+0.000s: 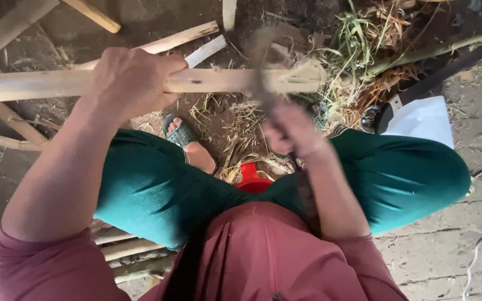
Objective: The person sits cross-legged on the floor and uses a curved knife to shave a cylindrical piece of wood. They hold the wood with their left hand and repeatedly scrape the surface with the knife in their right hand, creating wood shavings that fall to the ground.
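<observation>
My left hand (132, 81) grips a long pale wooden stick (34, 85) held level across the view, above my knees in green trousers. The stick's right end (302, 78) is frayed into thin shavings. My right hand (292, 131) is blurred by motion and holds a dark-handled blade (262, 67) that reaches up to the stick near that frayed end. The blade's shape is smeared and hard to make out.
Split wooden sticks (179, 39) and dry straw (364, 50) litter the dirt floor ahead. My foot in a green sandal (181, 134) rests below the stick. A red plastic object (250, 177) sits between my knees. White paper (422, 120) lies at right, more sticks (129, 251) at lower left.
</observation>
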